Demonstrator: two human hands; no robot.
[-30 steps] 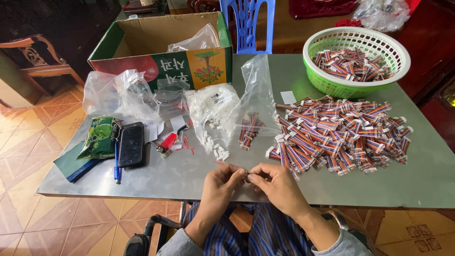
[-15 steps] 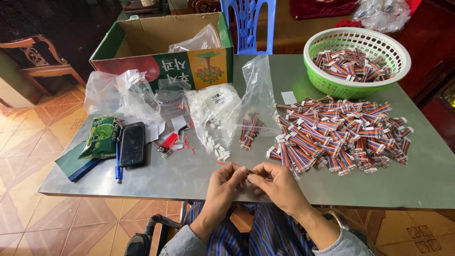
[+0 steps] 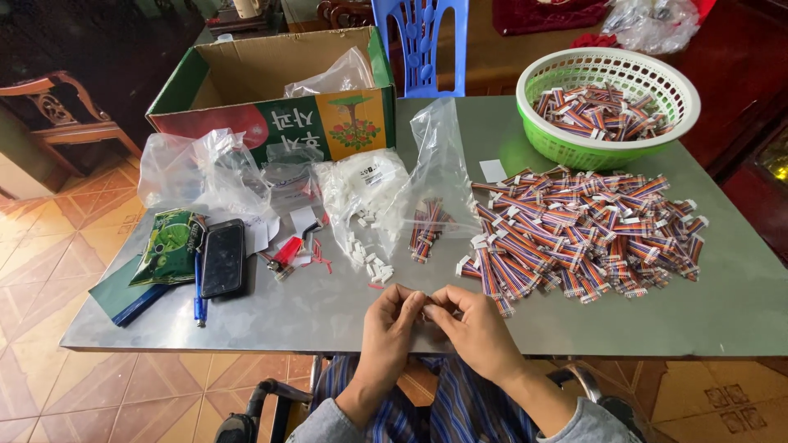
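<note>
At the desk's (image 3: 328, 324) near edge, our left hand (image 3: 392, 320) and right hand (image 3: 469, 326) pinch a tiny, mostly hidden piece together; it seems light and fiddly. At one o'clock lies the ribbon-cable pile (image 3: 583, 234).

Cardboard box (image 3: 279, 94), green and red sides with a yellow panel, stood open at upper left centre. Green snack packet (image 3: 168, 246) lay at left. Dark phone (image 3: 223, 258), screen blank, lay just beside it. Clear plastic bags (image 3: 435, 176) sat mid-frame. Small white label (image 3: 493, 170) lay right of them.
</note>
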